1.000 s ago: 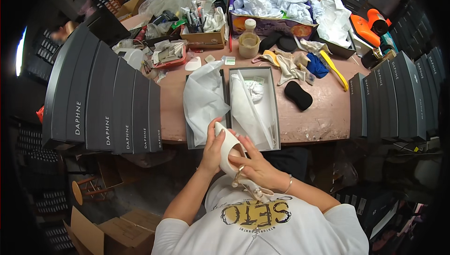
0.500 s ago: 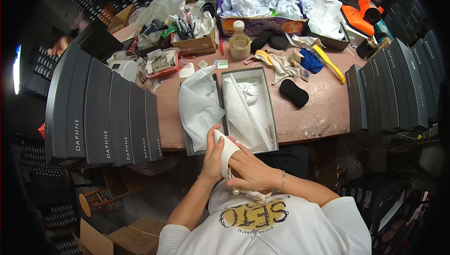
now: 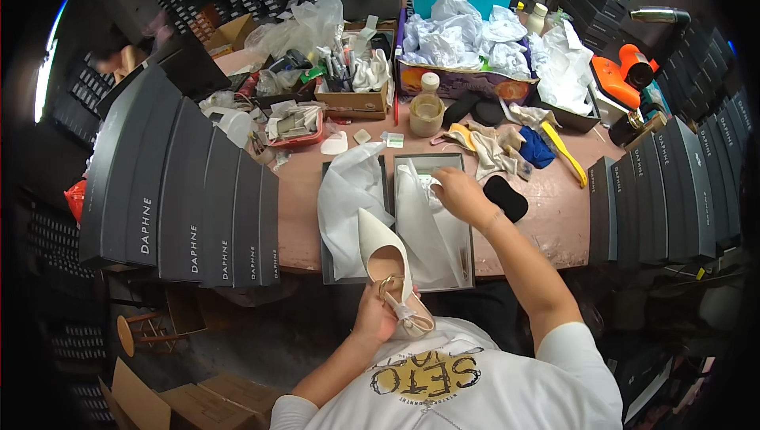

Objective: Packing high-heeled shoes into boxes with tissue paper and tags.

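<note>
My left hand [image 3: 374, 313] grips a white pointed-toe shoe [image 3: 382, 234] near its heel, the toe aimed away from me and the open top facing up. A gold-coloured ring and a strap show at the back of the shoe. Over the shoebox [image 3: 469, 260], my right hand [image 3: 465, 197] has its fingers closed on a wad of crumpled white paper [image 3: 433, 190], partly hidden by the hand. A folded sheet of white tissue [image 3: 419, 232] lies inside that box. To its left, white tissue paper [image 3: 345, 216] covers most of the box lid [image 3: 330, 265].
Stacks of dark shoeboxes flank me on the left [image 3: 182, 193] and right [image 3: 665, 193]. Behind stand a bottle [image 3: 427, 113], a box of crumpled paper [image 3: 467, 82], cloths [image 3: 491, 153], a yellow-handled brush [image 3: 566, 157] and a black sponge-like pad [image 3: 507, 199].
My right hand has left the shoe and reached forward to the paper in the box. My left hand has turned the shoe so that its open top shows.
</note>
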`<control>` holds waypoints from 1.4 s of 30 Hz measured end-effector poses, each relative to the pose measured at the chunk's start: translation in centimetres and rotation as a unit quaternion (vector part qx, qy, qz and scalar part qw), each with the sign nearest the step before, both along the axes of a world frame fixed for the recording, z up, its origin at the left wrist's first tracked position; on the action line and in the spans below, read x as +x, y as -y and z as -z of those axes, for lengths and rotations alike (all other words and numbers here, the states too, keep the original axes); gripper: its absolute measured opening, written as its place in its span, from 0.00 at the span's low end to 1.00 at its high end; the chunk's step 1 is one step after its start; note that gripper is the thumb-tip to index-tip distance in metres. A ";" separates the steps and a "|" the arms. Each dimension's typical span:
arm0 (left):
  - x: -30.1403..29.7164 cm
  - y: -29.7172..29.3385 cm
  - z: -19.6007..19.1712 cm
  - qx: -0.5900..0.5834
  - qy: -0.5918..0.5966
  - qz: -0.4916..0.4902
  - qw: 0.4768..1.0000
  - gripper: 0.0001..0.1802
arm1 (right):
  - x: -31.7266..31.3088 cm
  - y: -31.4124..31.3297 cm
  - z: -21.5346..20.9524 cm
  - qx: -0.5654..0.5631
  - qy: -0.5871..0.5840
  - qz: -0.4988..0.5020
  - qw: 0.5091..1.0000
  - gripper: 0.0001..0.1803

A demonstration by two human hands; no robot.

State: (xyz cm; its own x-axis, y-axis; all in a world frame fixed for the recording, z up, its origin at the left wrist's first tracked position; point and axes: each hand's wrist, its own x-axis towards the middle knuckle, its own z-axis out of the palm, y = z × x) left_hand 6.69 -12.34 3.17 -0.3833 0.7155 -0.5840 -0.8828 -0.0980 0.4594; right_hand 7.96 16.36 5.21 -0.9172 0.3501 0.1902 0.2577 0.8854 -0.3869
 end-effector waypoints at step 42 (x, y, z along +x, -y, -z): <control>1.0 -2.5 -3.5 0.058 -0.158 -0.024 0.985 0.37 | 1.7 10.2 -1.4 -0.349 -0.080 -0.005 0.934 0.43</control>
